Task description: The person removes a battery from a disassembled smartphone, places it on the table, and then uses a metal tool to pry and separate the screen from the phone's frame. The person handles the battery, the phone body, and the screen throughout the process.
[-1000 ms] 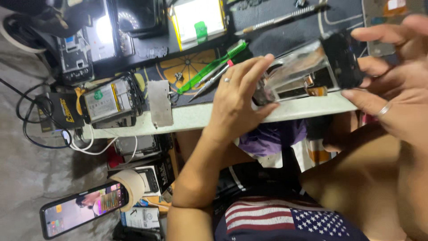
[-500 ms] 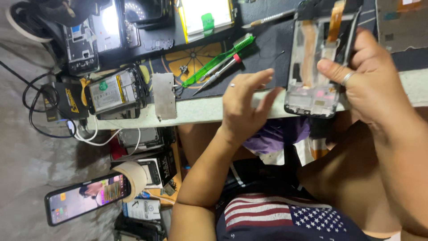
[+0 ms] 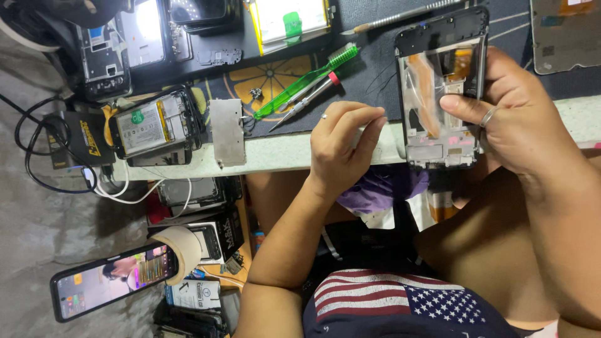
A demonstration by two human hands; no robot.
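My right hand [image 3: 523, 122] grips a stripped phone frame [image 3: 438, 94], holding it upright over the dark work mat with the thumb across its inner face; an orange flex strip shows inside. My left hand [image 3: 341, 147] hovers at the white table edge [image 3: 275, 153], just left of the frame and apart from it. Its fingers are curled and pinched together, with nothing visible in them. A green-handled screwdriver [image 3: 307, 80] and a thin red-tipped tool [image 3: 308, 100] lie on the mat just beyond the left hand.
An opened phone with its battery showing [image 3: 153, 125] and a small metal plate [image 3: 227, 131] lie at the table's left end. A battery with a green tab [image 3: 291, 22], a metal pry tool [image 3: 400, 14] and a back cover [image 3: 566, 34] lie farther off. A lit phone [image 3: 113, 281] lies below among boxes and cables.
My right hand has turned the phone frame upright and shifted its grip. My left hand has let go of the frame, drawn back to the table edge and closed its fingers.
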